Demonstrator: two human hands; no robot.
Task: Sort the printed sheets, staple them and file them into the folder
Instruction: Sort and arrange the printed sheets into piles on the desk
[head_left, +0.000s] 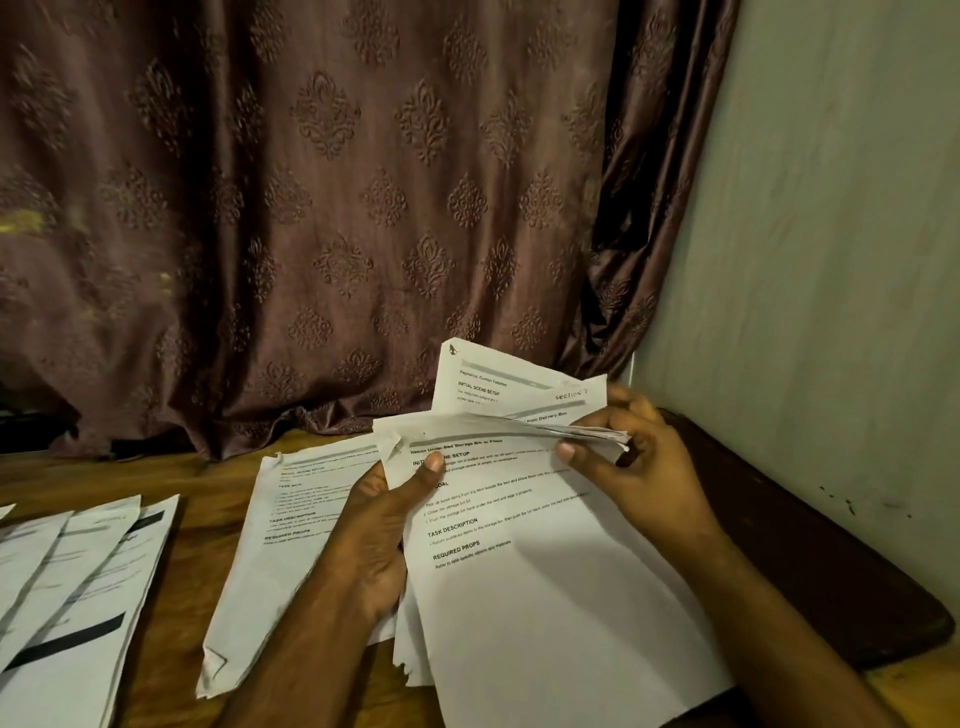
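Observation:
I hold a stack of printed sheets (540, 587) above the wooden table (208, 483). My left hand (374, 535) grips the stack's left edge, thumb on the top page. My right hand (634, 467) pinches the folded-over top right corners of several sheets. Behind the top page two more sheets (498, 384) stick up, one marked "SECTION 7". A single printed sheet (280, 545) lies on the table left of the stack. Several more sheets (72, 587) are fanned out at the far left. No stapler or folder is in view.
A brown patterned curtain (337, 208) hangs behind the table. A pale wall (831, 260) closes off the right side. A dark wooden rail (810, 561) runs along the wall beside my right forearm.

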